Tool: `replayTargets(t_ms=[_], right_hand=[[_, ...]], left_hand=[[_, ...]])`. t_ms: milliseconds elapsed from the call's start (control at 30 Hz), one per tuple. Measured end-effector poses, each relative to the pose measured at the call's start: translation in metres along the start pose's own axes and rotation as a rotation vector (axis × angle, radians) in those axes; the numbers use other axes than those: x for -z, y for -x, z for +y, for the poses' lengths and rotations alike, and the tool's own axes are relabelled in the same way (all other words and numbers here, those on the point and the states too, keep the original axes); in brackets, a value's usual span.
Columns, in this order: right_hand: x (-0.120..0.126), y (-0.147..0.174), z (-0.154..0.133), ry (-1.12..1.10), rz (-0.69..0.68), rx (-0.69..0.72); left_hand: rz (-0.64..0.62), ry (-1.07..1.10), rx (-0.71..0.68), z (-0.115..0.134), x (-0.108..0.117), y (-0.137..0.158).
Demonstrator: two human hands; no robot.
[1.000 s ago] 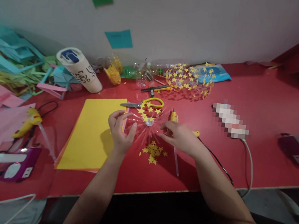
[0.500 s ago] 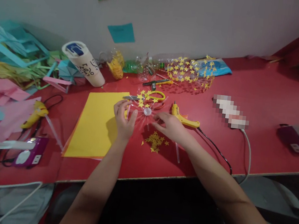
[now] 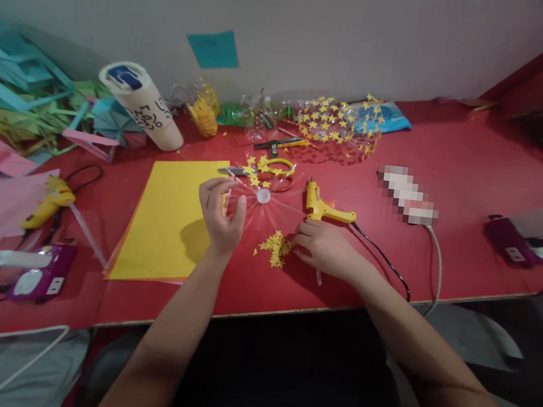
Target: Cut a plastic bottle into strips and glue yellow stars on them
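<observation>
A clear plastic bottle piece [image 3: 263, 195], cut into strips that fan outward, lies in front of me. Yellow stars [image 3: 257, 170] sit on its far strips. My left hand [image 3: 221, 217] is at its left side, thumb and curved fingers apart, with nothing visible gripped. Closer to me is a small pile of yellow paper stars [image 3: 275, 249]. At the pile's right edge is my right hand [image 3: 323, 245], fingers curled together; anything between the fingertips is hidden. Just beyond that hand lies a yellow glue gun [image 3: 327, 210]. Scissors [image 3: 280, 167] with yellow handles lie behind the plastic piece.
Yellow paper sheets [image 3: 166, 224] lie left of my left hand. Farther left are another glue gun [image 3: 51, 201], a purple power strip [image 3: 42, 275] and folded coloured paper [image 3: 17, 70]. A white tumbler [image 3: 142, 107], star-covered plastic [image 3: 330, 120] and a blue packet [image 3: 396, 118] line the wall.
My right hand has moved from beside the plastic piece down to the right edge of the star pile. My left hand stays by the plastic piece. The view has shifted slightly.
</observation>
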State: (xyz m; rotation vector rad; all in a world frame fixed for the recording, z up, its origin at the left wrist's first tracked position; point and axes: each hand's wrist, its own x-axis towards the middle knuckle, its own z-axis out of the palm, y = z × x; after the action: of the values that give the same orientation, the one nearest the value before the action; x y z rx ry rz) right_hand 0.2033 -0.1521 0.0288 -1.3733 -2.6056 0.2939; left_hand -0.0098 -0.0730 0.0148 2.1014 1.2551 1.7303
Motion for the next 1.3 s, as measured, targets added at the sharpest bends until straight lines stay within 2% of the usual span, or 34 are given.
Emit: replayTargets(t_ms=[100, 233, 400, 467, 633, 733, 867, 1033, 1100, 1233, 1300], right_hand=[[-0.001, 0.005, 0.001, 0.014, 0.013, 0.014], [-0.002, 0.011, 0.0, 0.04, 0.038, 0.027], [-0.015, -0.003, -0.018, 0.029, 0.088, 0.068], [-0.021, -0.014, -0.027, 0.032, 0.034, 0.066], [-0.03, -0.035, -0.041, 0.101, -0.143, -0.062], [-0.034, -0.039, -0.043, 0.129, -0.154, -0.084], [-0.039, -0.04, -0.045, 0.137, -0.145, -0.032], [-0.041, -0.038, -0.046, 0.044, -0.057, -0.073], [-0.037, -0.036, -0.044, -0.055, 0.029, -0.108], [-0.014, -0.03, -0.04, -0.634, 0.385, -0.297], [0.0, -0.029, -0.038, -0.879, 0.499, -0.385]], left_hand=[[0.021, -0.011, -0.034, 0.002, 0.001, 0.0], [0.048, -0.017, 0.004, 0.001, 0.001, -0.002], [0.049, 0.015, 0.022, -0.002, -0.001, -0.002], [0.046, 0.024, 0.018, -0.003, 0.0, -0.001], [0.045, 0.019, 0.034, -0.003, 0.0, -0.001], [0.044, 0.021, 0.028, -0.002, 0.001, -0.001], [0.04, 0.027, 0.011, 0.001, 0.001, -0.001], [0.045, 0.044, -0.005, 0.002, 0.002, -0.001], [0.053, 0.044, -0.01, 0.002, 0.003, -0.002], [0.052, 0.047, -0.029, 0.012, 0.01, -0.006], [-0.052, 0.091, -0.074, 0.022, 0.013, -0.009]])
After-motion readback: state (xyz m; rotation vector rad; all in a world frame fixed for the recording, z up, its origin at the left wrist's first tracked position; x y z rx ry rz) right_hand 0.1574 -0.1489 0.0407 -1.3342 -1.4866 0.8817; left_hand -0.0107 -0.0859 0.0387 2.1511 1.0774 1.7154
